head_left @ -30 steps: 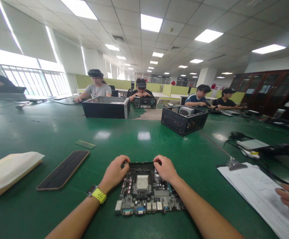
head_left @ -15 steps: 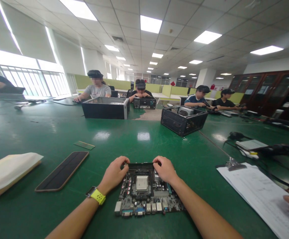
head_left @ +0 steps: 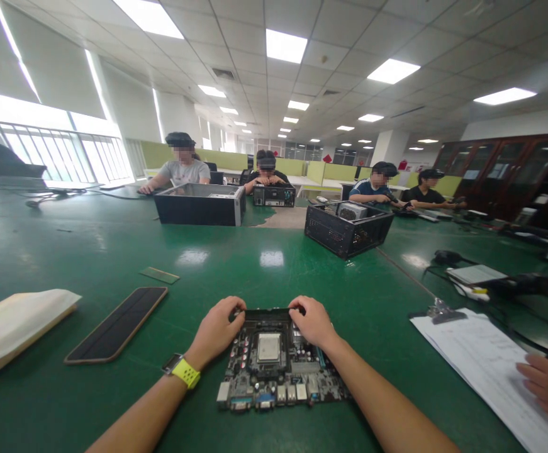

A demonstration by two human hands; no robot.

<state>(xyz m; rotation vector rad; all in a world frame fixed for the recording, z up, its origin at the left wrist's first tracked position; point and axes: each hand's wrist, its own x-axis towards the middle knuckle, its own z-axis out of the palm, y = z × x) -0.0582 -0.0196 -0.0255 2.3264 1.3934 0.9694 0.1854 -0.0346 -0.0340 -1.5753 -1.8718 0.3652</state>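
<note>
A black motherboard (head_left: 274, 371) with a silver processor in its middle lies flat on the green table (head_left: 264, 264) in front of me. My left hand (head_left: 217, 328), with a yellow watch strap on the wrist, has its fingers curled over the board's far left corner. My right hand (head_left: 312, 322) is curled over the far right corner. Both press on a dark strip along the board's far edge; I cannot make out what the fingertips hold.
A dark phone-like slab (head_left: 117, 324) and a padded envelope (head_left: 16, 327) lie to the left. A clipboard with papers (head_left: 481, 365) lies to the right, another person's hand (head_left: 545, 380) on it. Two open computer cases (head_left: 201, 204) (head_left: 346, 229) stand further back, with several people seated behind.
My hands and the motherboard have stayed put. The other person's hand at the right edge has shifted a little on the papers.
</note>
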